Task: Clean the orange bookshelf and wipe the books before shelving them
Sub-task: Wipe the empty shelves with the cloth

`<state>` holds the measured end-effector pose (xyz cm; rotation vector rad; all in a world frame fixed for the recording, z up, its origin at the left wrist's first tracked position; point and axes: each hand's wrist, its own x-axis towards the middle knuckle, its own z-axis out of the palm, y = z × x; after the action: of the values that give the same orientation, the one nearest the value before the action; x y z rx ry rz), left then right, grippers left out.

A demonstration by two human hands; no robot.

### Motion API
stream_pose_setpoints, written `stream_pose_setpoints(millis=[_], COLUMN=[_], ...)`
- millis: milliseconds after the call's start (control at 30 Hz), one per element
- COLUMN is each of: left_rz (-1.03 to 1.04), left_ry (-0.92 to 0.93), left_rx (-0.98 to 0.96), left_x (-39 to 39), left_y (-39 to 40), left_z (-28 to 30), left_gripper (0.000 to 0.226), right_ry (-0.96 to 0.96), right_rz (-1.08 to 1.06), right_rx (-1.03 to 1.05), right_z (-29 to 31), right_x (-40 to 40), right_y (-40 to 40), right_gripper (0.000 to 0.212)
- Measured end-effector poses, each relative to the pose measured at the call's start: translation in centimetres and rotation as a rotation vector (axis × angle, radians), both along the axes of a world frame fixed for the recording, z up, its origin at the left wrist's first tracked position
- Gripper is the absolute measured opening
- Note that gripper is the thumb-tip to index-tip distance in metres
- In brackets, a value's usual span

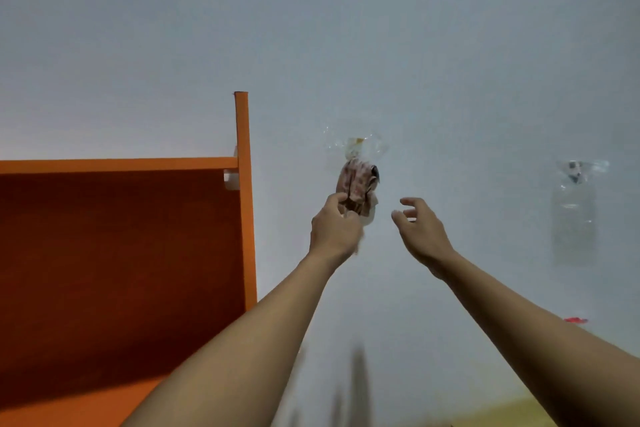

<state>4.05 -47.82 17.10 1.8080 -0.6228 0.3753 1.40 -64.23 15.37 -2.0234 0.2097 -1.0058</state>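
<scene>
The orange bookshelf [121, 253] fills the lower left, and its upright side panel [244, 201] rises beside the white wall. No books are in view. A patterned reddish-brown cloth [358, 185] hangs on the wall from a clear adhesive hook [356, 146], just right of the shelf. My left hand [334, 227] is raised and grips the cloth's lower end. My right hand [417, 229] hovers just right of the cloth with its fingers spread and slightly bent, holding nothing.
A second clear plastic hook with a transparent sleeve [573, 204] is stuck on the wall at the right. A small red thing [575, 320] shows below it. A yellowish surface [512, 409] lies at the bottom right.
</scene>
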Motion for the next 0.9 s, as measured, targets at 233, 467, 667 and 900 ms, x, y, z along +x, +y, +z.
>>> stream_pose_setpoints(millis=[233, 467, 667, 900], left_rz=[0.076, -0.021, -0.097, -0.006], left_ry=[-0.001, 0.016, 0.002, 0.057], left_rx=[0.012, 0.093, 0.04, -0.134], left_x=[8.3, 11.9, 13.5, 10.8], left_y=[-4.5, -5.9, -7.5, -7.3], left_z=[2.3, 3.2, 4.2, 3.7], left_gripper=[0.051, 0.064, 0.069, 0.05], right_ry=[-0.099, -0.076, -0.231, -0.239], right_rz=[0.123, 0.089, 0.297, 0.552], right_rx=[0.066, 0.096, 0.366, 0.558], right_z=[4.4, 6.5, 8.2, 7.0], right_x=[9.3, 15.0, 14.8, 7.8], right_y=[-2.5, -3.4, -3.5, -2.0], right_gripper=[0.063, 0.021, 0.017, 0.023])
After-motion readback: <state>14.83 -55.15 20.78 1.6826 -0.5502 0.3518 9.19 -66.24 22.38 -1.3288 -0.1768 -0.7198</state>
